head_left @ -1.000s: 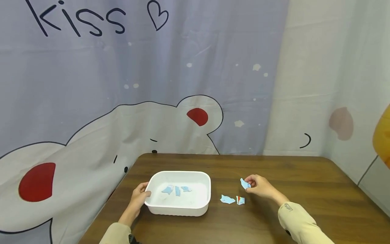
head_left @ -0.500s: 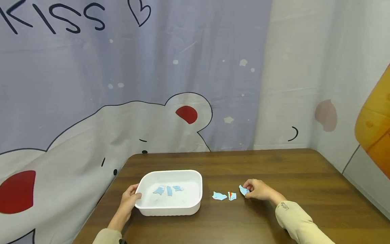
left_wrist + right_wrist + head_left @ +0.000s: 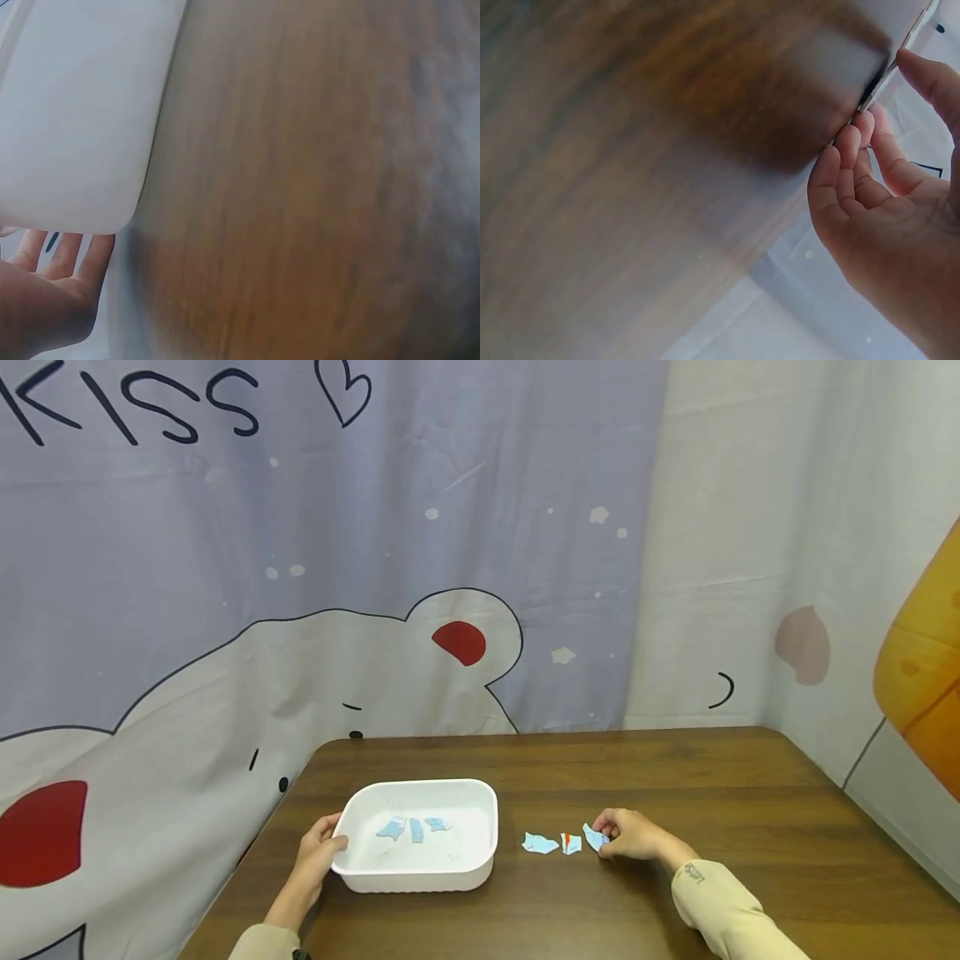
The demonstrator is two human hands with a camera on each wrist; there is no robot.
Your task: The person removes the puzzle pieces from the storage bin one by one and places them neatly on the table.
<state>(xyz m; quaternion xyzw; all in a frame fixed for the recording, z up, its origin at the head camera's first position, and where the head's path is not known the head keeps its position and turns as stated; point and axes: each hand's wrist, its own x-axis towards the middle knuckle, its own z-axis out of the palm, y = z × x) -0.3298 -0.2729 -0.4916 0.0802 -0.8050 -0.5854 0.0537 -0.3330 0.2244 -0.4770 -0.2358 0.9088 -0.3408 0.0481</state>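
My left hand grips the left rim of a white plastic tub, thumb over the edge. In the left wrist view the fingers lie against the tub's side. Between thumb and fingertips, my right hand holds a light-blue torn scrap at the tabletop; in the right wrist view only a thin edge of it shows. Left of that hand lie a scrap with a red mark and a plain light-blue scrap. Inside the tub are three more light-blue scraps.
The brown wooden table extends behind, in front of and right of the scraps. A printed curtain hangs beyond its back edge. Another pale curtain stands along the right side.
My right hand has lowered the held scrap and brought it left, close beside the red-marked one. The head view has shifted right. My left hand keeps its grip on the tub.
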